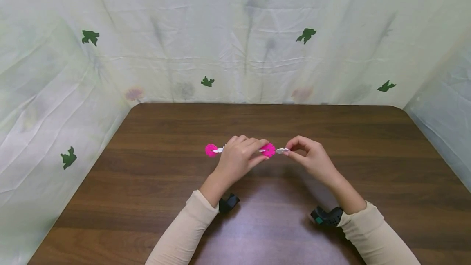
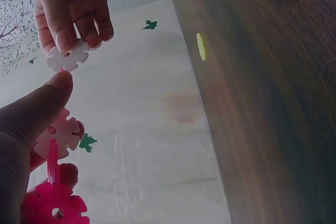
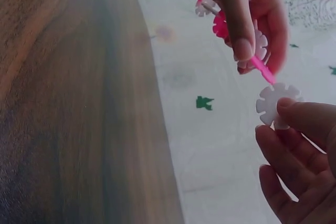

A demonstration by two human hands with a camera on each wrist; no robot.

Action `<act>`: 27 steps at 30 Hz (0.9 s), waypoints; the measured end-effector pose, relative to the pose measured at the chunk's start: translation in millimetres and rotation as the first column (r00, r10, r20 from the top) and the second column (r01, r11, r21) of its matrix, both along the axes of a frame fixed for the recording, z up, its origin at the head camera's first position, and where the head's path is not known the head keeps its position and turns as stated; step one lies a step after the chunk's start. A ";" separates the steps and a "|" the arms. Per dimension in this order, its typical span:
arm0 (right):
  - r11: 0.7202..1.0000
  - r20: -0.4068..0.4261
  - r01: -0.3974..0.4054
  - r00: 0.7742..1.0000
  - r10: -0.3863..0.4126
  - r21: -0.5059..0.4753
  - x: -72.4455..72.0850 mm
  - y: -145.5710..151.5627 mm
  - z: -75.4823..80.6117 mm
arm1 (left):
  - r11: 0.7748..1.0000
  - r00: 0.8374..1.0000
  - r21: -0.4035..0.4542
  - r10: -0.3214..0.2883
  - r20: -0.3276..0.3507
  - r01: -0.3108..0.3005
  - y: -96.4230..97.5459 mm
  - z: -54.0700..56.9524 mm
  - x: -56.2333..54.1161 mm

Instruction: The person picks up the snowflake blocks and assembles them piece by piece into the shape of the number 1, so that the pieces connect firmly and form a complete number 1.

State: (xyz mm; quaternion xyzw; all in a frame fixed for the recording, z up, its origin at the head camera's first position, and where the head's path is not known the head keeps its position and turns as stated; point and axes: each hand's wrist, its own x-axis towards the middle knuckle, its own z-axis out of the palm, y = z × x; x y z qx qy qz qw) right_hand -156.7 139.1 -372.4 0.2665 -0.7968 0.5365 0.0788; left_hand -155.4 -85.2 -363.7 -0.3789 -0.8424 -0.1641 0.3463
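A chain of pink and white notched interlocking discs runs sideways above the table. My left hand grips it around the middle, thumb and fingers on either side, hiding some discs. One pink disc sticks out at its left end, another pink disc at its right. My right hand pinches a white disc between thumb and fingers. This white disc meets the edge of the right-hand pink disc; whether their notches are interlocked I cannot tell.
Below the hands lies a brown wood-grain table with rounded far corners. A pale cloth with green bird-like shapes hangs behind it and at both sides. Each wrist wears a black camera. A small yellow streak shows in the left wrist view, its nature unclear.
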 end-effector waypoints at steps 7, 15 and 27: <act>1.000 -0.119 -0.021 0.993 0.021 -0.002 5.9 -6.0 6.5 | 1.000 1.000 -0.003 -0.009 0.019 0.010 2.1 0.0 2.0; 0.999 -0.269 -0.033 0.963 0.030 -0.006 19.8 -13.8 25.3 | 0.999 0.999 0.009 -0.033 0.024 0.033 4.3 -0.5 3.1; 0.998 -0.311 -0.056 0.950 0.041 -0.039 20.5 -17.1 22.8 | 0.999 0.999 0.000 -0.040 0.023 0.040 5.3 -1.8 4.3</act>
